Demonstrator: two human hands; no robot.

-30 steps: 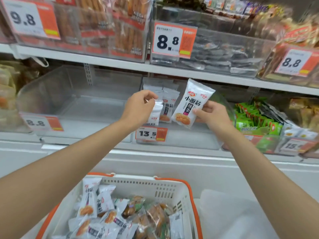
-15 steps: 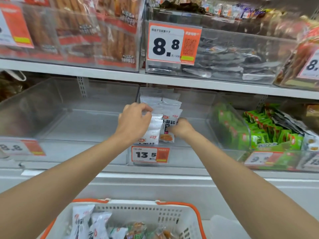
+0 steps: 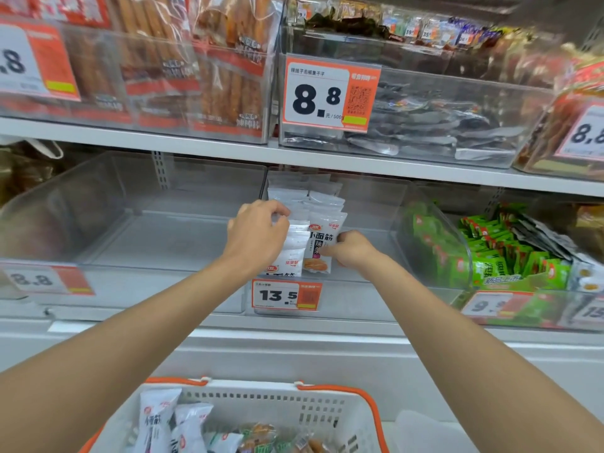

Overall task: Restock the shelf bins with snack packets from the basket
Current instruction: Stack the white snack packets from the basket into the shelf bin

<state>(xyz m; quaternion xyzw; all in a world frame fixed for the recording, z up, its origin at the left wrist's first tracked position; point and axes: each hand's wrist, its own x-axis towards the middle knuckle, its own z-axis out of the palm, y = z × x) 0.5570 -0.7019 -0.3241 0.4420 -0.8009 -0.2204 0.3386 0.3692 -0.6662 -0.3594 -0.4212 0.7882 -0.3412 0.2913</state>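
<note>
From my remote seat I read this as mid-restock, with one bin under way and plenty of stock left. Both arms reach up and forward into the clear plastic shelf bin [image 3: 369,289], which carries the orange-and-white price tag [image 3: 285,296] just below my wrists. Between the two hands stands a row of small white foil snack packets [image 3: 323,202], upright and overlapping, running from my fingertips back towards the rear wall. My right hand [image 3: 354,250] is curled, thumb and fingers pinching the right edge of the front packet [image 3: 322,246], the one with black lettering and an orange picture, holding it upright against the row. My left hand [image 3: 258,237] is also curled, its fingers hooked over the top of the neighbouring white packet [image 3: 295,253]. Its back hides the contact, so I judge that a pinch without truly seeing it. Neither hand has let go, so I count these two packets as nearly placed, not placed. Below my forearms, close to my body, the white slotted plastic basket with an orange rim [image 3: 327,407] holds more white packets [image 3: 158,416] and some darker mixed ones. I judge that many more trips remain. Well to the right of my right hand, a bin of bright green packets [image 3: 510,256] looks well filled already.
</note>
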